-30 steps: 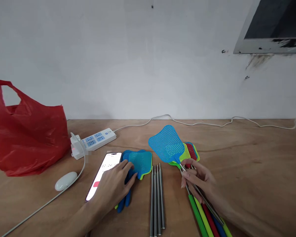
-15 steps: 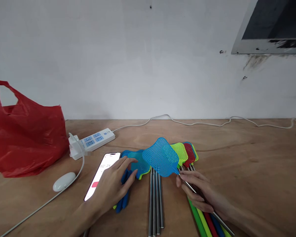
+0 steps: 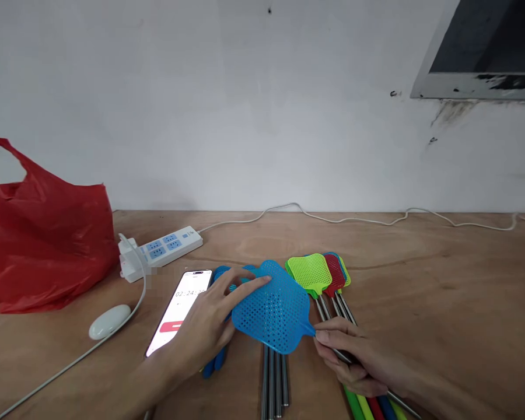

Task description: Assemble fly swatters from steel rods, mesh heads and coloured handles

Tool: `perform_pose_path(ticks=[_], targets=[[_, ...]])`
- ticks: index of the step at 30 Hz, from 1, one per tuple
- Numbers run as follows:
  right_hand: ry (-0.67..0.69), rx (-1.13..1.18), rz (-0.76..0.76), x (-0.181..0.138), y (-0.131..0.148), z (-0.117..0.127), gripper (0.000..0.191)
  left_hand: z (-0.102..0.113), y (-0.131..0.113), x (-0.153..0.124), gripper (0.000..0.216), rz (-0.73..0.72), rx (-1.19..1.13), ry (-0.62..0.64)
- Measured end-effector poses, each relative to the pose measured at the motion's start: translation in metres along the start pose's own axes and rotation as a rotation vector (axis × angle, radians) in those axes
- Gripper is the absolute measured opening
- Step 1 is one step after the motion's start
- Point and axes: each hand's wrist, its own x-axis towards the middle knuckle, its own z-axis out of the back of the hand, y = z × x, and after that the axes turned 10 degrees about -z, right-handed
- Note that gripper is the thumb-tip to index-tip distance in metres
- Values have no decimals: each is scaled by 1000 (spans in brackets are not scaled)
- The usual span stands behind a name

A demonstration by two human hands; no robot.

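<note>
A blue fly swatter head (image 3: 275, 309) is held up over the table, its neck joined to a thin metal rod. My right hand (image 3: 354, 359) pinches the rod close to that neck. My left hand (image 3: 212, 315) grips the head's left edge, fingers on top and thumb hidden beneath. Other blue swatter heads (image 3: 221, 272) lie partly covered behind my left hand, and blue handles (image 3: 214, 364) show below it. Several bare metal rods (image 3: 273, 385) lie side by side under the held head. To the right rest yellow-green (image 3: 310, 273) and red swatter heads (image 3: 336, 273) with coloured handles (image 3: 367, 405).
A phone (image 3: 179, 309) showing a timer lies beside my left arm. Further left are a white power strip (image 3: 170, 248), a white mouse-shaped device (image 3: 110, 322) with a cable near it, and a red plastic bag (image 3: 48, 245). A white cord (image 3: 332, 220) runs along the wall.
The blue swatter head has come down and left, towards me. My left hand has moved from the lying blue heads onto its edge, while my right hand still holds the rod.
</note>
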Motion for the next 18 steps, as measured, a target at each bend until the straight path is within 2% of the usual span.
perform_pose_path(ticks=[7,12,15,18], targets=[[18,-99,-86,-4,-4,8,51,-3,2,-11,36,-88,73,-141],[1,-237,-78,-7,-2,5,54,5,-5,-11,21,-109,-121,-57],[-15,-285,-23,-7,1,1,58,4,-9,-10,19,56,-263,15],[-58,-355,38,-6,2,-1,61,-1,-14,-9,31,275,-461,63]])
